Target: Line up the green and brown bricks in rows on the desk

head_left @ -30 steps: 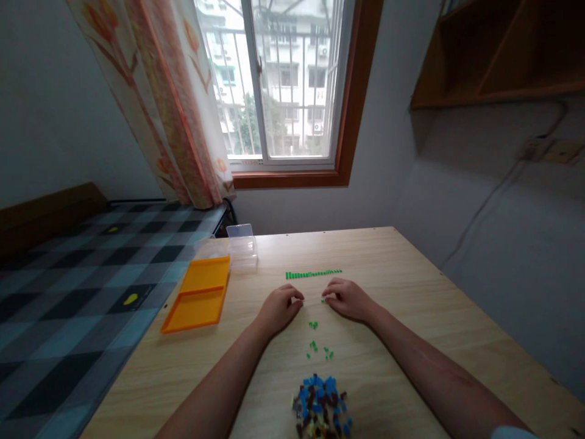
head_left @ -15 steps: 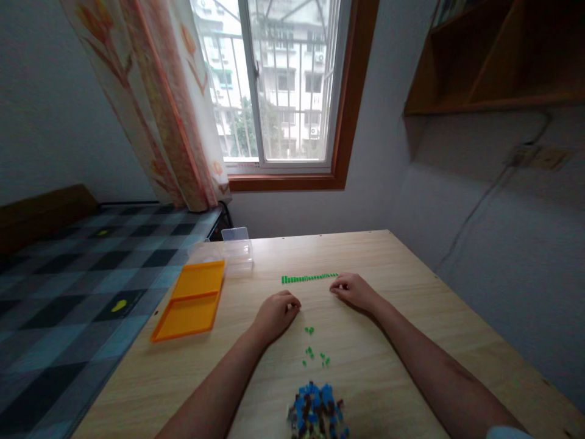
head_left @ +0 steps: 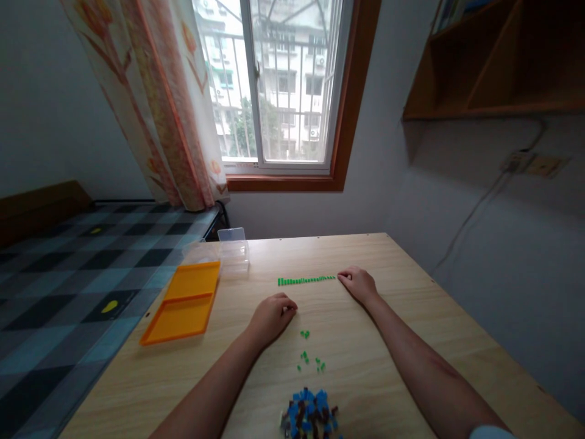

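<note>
Moves the right hand (head_left: 359, 284) from the loose green pieces (head_left: 308, 360) to the right end of the green row (head_left: 305, 280) on the counter (head_left: 411, 317); pinched narrow, cannot tell if holding a piece. Keeps the left hand (head_left: 273, 315) curled, resting.

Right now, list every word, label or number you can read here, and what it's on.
None can be read. The orange tray, clear box and green blocks show no print; the book spines on the shelf are too blurred.
</note>
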Available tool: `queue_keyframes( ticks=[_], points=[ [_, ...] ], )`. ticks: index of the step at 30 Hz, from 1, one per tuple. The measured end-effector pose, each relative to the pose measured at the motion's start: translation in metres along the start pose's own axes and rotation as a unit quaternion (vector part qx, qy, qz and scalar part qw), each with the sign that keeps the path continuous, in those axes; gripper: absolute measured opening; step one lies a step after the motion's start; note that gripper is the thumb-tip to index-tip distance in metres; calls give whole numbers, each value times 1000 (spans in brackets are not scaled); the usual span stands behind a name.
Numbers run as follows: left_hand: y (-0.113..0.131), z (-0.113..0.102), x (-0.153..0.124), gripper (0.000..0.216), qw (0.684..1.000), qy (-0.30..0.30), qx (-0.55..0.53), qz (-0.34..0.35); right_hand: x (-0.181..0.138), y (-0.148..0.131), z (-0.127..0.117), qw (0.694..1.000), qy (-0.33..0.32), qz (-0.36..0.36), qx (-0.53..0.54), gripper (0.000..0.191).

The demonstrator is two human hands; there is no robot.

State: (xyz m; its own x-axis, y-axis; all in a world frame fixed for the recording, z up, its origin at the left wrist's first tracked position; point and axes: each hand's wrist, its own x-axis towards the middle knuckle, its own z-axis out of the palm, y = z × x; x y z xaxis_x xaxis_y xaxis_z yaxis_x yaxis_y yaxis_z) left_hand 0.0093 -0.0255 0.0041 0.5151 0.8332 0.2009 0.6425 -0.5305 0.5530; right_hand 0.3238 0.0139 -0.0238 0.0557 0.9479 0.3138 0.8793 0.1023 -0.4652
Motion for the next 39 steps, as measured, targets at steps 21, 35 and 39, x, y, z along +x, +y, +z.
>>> queue_keyframes(
  ticks=[21, 35, 39],
  points=[
    [3, -1, -1, 19, 1000, -5, 4, 3, -10, -7, -3, 999, 14, -34, -23, 24],
    [4, -2, -2, 19, 1000, 3, -7, 1, -11, -6, -2, 999, 18, -48, -1, 23],
    [4, -3, -2, 19, 1000, 18, -25, 2, -11, -6, -3, 998, 23, -50, 5, 24]
  ],
)
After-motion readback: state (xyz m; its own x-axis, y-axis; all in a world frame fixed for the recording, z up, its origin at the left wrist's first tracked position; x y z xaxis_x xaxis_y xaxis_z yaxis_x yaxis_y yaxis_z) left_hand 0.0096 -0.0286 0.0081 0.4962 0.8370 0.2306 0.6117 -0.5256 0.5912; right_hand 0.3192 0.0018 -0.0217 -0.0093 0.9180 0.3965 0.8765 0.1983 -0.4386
